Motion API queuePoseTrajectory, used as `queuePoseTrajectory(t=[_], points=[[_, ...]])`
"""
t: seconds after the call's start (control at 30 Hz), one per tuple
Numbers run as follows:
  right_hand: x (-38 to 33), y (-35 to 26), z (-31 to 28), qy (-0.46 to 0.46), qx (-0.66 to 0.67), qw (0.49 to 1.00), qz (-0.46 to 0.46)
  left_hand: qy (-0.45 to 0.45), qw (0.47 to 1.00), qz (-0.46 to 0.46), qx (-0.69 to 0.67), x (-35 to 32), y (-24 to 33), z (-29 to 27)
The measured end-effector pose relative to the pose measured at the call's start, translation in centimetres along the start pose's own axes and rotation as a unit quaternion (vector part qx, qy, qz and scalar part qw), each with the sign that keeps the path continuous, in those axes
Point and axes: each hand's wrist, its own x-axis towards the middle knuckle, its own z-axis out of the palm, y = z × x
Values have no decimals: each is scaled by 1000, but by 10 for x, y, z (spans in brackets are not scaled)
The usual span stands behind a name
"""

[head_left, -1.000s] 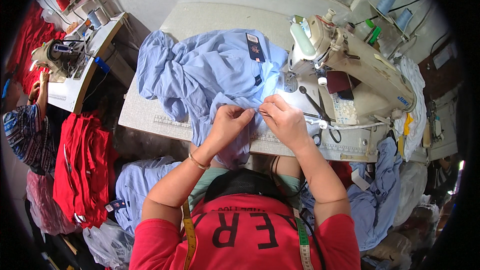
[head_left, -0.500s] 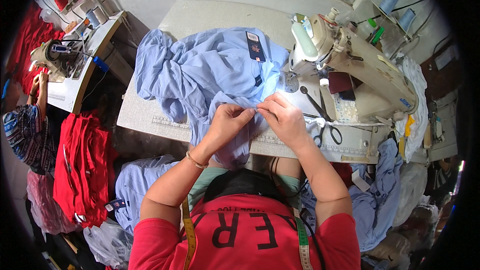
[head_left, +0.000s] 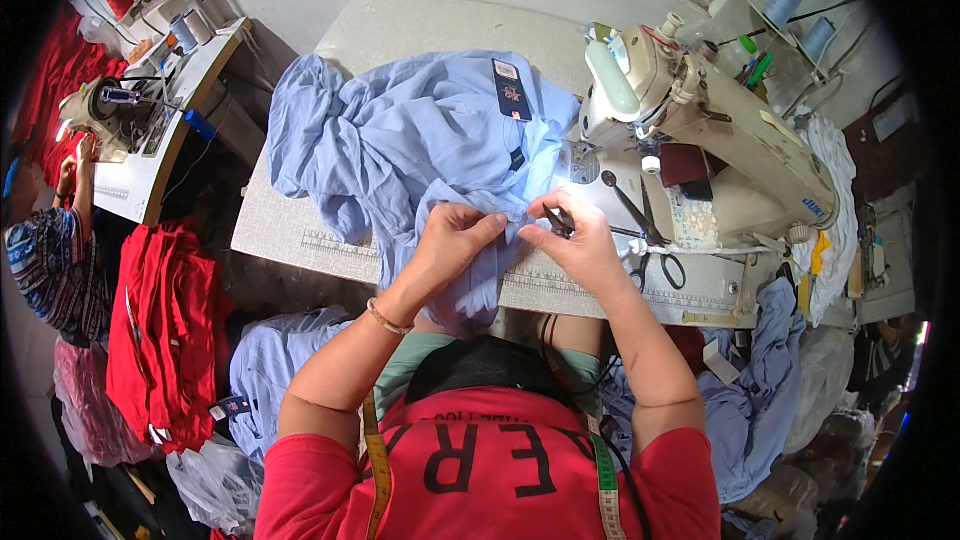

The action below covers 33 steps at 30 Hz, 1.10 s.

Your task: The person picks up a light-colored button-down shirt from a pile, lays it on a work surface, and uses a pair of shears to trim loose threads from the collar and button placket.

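A light blue shirt [head_left: 400, 130] lies bunched on the sewing table, with a dark hang tag [head_left: 510, 92] on top and its near end hanging over the front edge. My left hand [head_left: 452, 242] is closed, pinching a bit of the shirt's cloth between thumb and fingers. Just right of it, my right hand [head_left: 585, 248] curls round a small dark tool that looks like thread snips [head_left: 559, 224]. Its thumb and fingertip point at the pinched cloth, and the tool's tips are hard to make out.
Right of the shirt stands a sewing machine [head_left: 720, 130]. Black-handled scissors [head_left: 668, 272] lie near the front edge, close to my right wrist. Red garments [head_left: 165, 330] are stacked at left, more blue shirts [head_left: 755, 400] at lower right. Another person sews at the left table [head_left: 130, 180].
My right hand has turned and moved slightly away from my left fingertips. The dark tool now shows in it. My left hand keeps its pinch on the shirt.
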Motion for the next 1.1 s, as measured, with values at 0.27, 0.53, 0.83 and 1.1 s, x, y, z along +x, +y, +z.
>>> queuePoseTrajectory(t=[0.27, 0.53, 0.83, 1.1], points=[[4, 2, 14, 44, -123, 983, -126, -2, 999, 30, 42, -1, -2, 3], [1, 6, 7, 8, -282, 940, -192, 0, 999, 37, 37, -3, 9, 3], [9, 8, 6, -7, -2, 992, -128, -6, 1000, 18, 4, 2, 2, 0], [13, 24, 8, -104, -42, 986, -120, -24, 993, -16, -111, 1, -8, -4]])
